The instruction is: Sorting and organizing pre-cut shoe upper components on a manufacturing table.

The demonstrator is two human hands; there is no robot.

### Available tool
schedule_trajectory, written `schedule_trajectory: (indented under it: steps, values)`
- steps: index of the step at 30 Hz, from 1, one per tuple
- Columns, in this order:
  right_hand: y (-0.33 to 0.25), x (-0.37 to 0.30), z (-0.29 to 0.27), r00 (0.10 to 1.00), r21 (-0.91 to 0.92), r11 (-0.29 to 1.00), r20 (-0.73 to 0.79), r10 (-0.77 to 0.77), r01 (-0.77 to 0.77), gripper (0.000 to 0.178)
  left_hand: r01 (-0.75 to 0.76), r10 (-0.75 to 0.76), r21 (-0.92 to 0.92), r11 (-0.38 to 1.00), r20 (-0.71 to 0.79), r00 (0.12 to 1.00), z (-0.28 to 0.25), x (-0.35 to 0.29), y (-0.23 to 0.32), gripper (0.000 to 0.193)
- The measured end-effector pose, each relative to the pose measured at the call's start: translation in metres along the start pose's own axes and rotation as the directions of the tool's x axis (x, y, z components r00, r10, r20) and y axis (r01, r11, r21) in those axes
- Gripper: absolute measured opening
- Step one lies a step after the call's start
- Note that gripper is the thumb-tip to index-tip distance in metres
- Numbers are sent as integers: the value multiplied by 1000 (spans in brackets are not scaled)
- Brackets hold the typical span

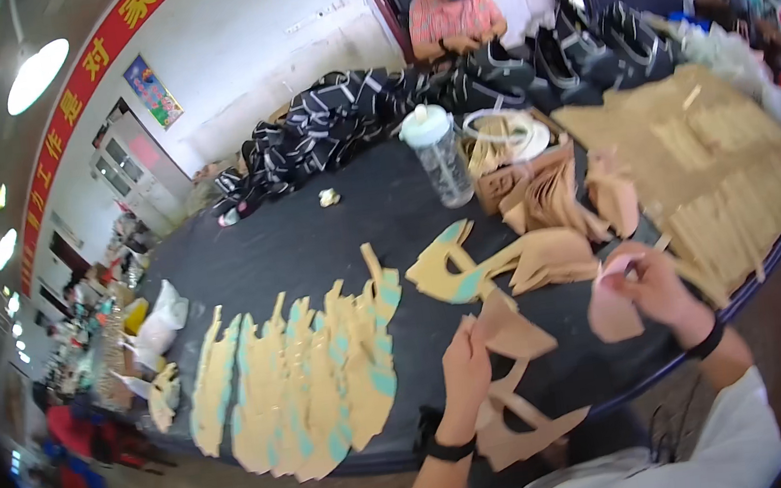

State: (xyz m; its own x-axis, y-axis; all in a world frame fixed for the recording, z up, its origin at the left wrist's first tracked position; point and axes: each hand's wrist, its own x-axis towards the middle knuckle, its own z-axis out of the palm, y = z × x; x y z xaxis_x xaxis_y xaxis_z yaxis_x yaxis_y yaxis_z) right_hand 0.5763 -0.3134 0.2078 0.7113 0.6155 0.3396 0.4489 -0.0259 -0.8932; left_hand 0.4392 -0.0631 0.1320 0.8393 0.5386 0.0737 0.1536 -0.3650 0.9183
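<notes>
My left hand is closed on the edge of a curved tan-brown cut piece, held near the table's front edge. Below it, another tan cut piece with narrow arms reaches past the edge; whether the two are joined I cannot tell. My right hand pinches a pale pinkish cut piece, which is slightly blurred. Just beyond both hands lie a stack of brown cut pieces and a yellowish piece with teal patches.
Overlapping yellowish pieces with teal patches cover the table's front left. A clear bottle with a pale lid stands mid-table beside bundled brown pieces. Brown sheet with strips lies right. Behind are piled black shoe uppers and a person.
</notes>
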Motion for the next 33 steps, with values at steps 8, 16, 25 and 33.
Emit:
schedule_trajectory:
  steps: [8,16,25,33]
  values:
    - [54,18,37,866,-722,497,479,-142,481,7,-182,73,714,676,181,981,10,-14,21,48]
    - [58,22,77,823,-867,250,264,-503,431,12,-50,-30,415,908,183,983,6,-22,7,13]
    - [64,-3,73,788,-643,461,548,-281,612,26,177,-144,-49,983,398,906,6,-21,-5,20]
    - [70,-20,66,663,-534,397,645,-380,746,22,119,-132,58,991,366,921,13,-14,3,17]
